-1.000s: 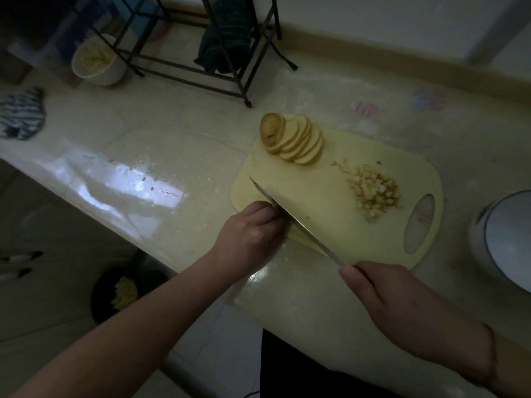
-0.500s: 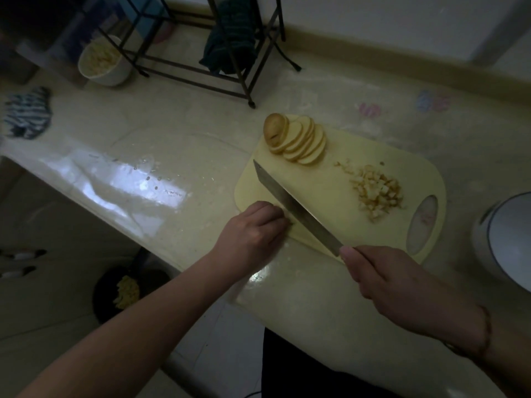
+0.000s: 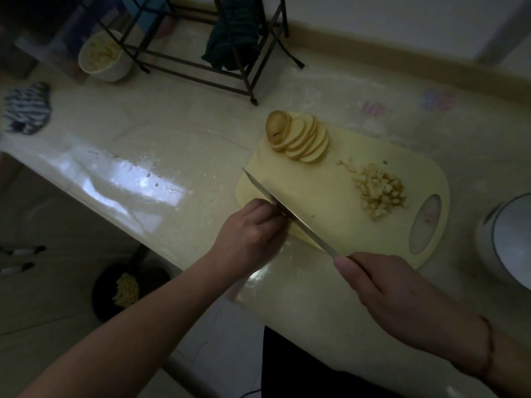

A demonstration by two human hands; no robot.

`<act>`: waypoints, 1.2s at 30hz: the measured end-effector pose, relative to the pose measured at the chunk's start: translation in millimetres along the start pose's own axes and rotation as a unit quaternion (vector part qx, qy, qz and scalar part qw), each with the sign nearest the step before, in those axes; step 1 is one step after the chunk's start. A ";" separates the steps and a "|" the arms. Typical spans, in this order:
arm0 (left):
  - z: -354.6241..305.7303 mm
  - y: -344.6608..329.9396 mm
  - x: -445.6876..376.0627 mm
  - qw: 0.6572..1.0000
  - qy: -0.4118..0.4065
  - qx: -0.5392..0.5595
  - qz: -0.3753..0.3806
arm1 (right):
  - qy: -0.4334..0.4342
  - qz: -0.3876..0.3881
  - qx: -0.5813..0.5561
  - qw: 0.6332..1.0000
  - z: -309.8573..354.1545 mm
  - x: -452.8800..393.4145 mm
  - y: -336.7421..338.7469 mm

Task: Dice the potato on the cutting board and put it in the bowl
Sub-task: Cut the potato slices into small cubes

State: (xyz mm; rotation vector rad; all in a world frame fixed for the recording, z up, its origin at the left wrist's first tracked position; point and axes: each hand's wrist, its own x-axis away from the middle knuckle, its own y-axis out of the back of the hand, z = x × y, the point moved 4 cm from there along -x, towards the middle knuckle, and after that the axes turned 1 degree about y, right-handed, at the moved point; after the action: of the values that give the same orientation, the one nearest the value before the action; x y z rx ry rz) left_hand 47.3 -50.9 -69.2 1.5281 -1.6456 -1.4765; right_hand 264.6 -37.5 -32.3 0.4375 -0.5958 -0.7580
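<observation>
Presently, an inventory of the desk [image 3: 178, 156], with places given by clock face from the cutting board's centre.

Cutting board [image 3: 321, 202]: yellow, lying at the near edge of the desk, handle hole toward 3 o'clock.

Knife [image 3: 287, 214]: blade crossing the board's near-left corner from 10 toward 5 o'clock, edge coming down close against the left knuckles, which are probably serving as its guide.

Right hand [image 3: 402, 294]: at 5 o'clock, fingers wrapped around the knife handle, forefinger reaching toward the blade, likely for control.

Left hand [image 3: 250, 234]: at 8 o'clock, fingers curled under, seemingly pinning potato pieces beneath them; the pieces themselves are hidden, so what it is holding cannot be told for certain.

Potato slices [image 3: 301, 139]: fanned stack with the skin-covered end piece leaning at its left, waiting at 12 o'clock, well apart from the blade.

Diced potato [image 3: 380, 193]: loose heap at 3 o'clock, evidently pushed aside to be keeping the cutting zone free.

Bowl [image 3: 505, 242]: white, standing on the desk beyond the board at 3 o'clock, within easy reach of the heap.

Judgement: dicing is partway along; transfer to the bowl is not yet begun.
</observation>
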 end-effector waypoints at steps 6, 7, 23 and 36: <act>-0.7 -0.5 -0.3 1.000 0.004 0.002 0.001 | -0.009 -0.004 0.014 1.000 -2.7 8.3 1.6; -0.6 -0.6 -0.2 1.000 0.005 0.001 0.001 | -0.011 -0.004 0.019 1.000 -3.9 9.3 1.3; -2.6 1.5 -0.9 1.000 0.004 0.004 0.029 | -0.040 0.034 -0.017 0.998 3.1 -18.1 4.6; -5.3 -7.4 -15.8 1.000 -0.008 -0.009 -0.011 | -0.065 0.046 -0.066 0.995 -9.8 -9.4 11.4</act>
State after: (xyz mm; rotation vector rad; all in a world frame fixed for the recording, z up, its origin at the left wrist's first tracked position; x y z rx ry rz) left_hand 59.5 -37.3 -68.9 1.5335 -1.6255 -1.5150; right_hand 271.3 -21.6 -36.4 0.2378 -0.6787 -0.7377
